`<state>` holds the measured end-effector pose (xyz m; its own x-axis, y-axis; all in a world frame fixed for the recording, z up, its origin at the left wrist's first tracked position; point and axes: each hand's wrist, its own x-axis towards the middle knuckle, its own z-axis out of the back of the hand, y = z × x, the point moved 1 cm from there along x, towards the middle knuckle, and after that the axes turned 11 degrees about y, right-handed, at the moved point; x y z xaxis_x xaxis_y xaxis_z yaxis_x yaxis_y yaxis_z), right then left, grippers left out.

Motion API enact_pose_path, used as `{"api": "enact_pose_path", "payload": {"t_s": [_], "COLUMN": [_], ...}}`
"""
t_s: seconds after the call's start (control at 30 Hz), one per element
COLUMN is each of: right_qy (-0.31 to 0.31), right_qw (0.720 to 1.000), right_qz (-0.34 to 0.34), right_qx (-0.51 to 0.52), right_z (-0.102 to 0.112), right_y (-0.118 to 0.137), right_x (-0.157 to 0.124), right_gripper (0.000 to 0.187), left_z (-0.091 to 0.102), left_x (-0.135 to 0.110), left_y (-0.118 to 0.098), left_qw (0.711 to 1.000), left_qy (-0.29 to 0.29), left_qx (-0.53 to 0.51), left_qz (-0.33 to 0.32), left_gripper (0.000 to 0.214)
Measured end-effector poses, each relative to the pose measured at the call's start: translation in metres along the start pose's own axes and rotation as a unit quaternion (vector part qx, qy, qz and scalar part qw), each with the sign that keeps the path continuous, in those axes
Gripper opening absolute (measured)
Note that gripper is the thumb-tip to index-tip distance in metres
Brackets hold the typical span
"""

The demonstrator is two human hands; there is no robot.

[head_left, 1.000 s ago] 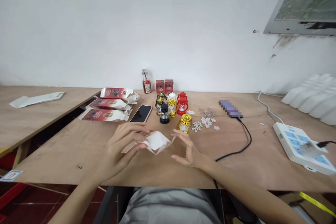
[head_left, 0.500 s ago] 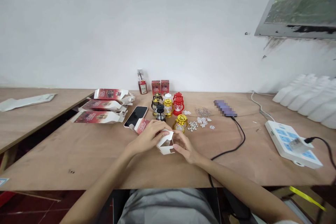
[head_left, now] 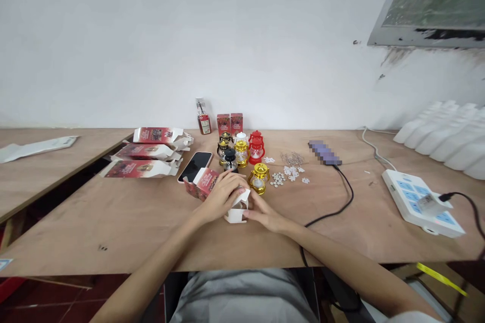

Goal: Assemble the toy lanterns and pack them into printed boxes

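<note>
the red-and-white carton (head_left: 208,179) sits low in the middle of the frame, tilted in my hands, its printed side toward the left and its white flaps, standing open, toward the lower right. my left hand (head_left: 225,193) grips it from above, fingers closed over the body; my right hand (head_left: 265,215) is at the open end, thumb on a white flap (whether those fingers truly pinch or only rest there, i cannot tell). to work this end well, i'd keep the left grip firm but light, since thin card would probably dent, and press each flap along its crease rather than at its corner. just above my knuckles stands a black lantern (head_left: 230,160), and just beyond my right fingers a gold lantern (head_left: 258,179), so i'd keep elbows low and avoid swinging the carton upward. the phone (head_left: 195,166) lies close by the carton's left end; whether they touch is hard to say. right of centre, small round pieces (head_left: 278,179) would scatter easily. the widest room is lower left, on the table (head_left: 140,227), though its near edge runs along the bottom of the frame, and at lower right a black cable (head_left: 329,218) passes beneath my forearm.
</note>
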<state>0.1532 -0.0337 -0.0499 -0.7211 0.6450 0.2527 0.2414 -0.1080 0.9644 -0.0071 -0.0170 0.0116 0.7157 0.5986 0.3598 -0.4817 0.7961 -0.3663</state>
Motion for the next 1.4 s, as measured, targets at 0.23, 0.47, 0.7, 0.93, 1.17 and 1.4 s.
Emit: {"api": "enact_pose_path", "payload": {"t_s": [0.23,0.47,0.7,0.93,1.17,1.4], "right_qy": [-0.095,-0.152,-0.166,-0.162,-0.102,-0.097], "right_qw": [0.993,0.988,0.986,0.986,0.990,0.982], "right_qz": [-0.014,0.007,-0.008,0.003,0.004,0.027], "right_qx": [0.068,-0.002,-0.010,-0.035,-0.097,-0.161], "right_z": [0.000,0.006,0.010,0.018,0.011,0.004], "right_y": [-0.004,0.000,-0.001,-0.006,-0.016,0.004], "right_x": [0.005,0.013,0.011,0.011,0.009,0.005], "right_gripper": [0.037,0.022,0.017,0.019,0.030,0.024], "left_z": [-0.005,-0.009,-0.016,-0.015,-0.017,-0.010], "left_x": [-0.003,-0.009,-0.011,-0.013,-0.013,-0.012], "left_y": [-0.004,-0.008,-0.003,0.004,0.009,0.008], "left_qw": [0.998,0.992,0.988,0.986,0.980,0.973], "left_qy": [-0.036,-0.028,0.001,-0.005,-0.023,-0.103], "left_qx": [0.045,0.096,0.136,0.145,0.155,0.147], "left_qz": [-0.015,-0.071,-0.076,-0.079,-0.118,-0.145], "left_gripper": [0.017,0.036,0.036,0.031,0.031,0.037]}}
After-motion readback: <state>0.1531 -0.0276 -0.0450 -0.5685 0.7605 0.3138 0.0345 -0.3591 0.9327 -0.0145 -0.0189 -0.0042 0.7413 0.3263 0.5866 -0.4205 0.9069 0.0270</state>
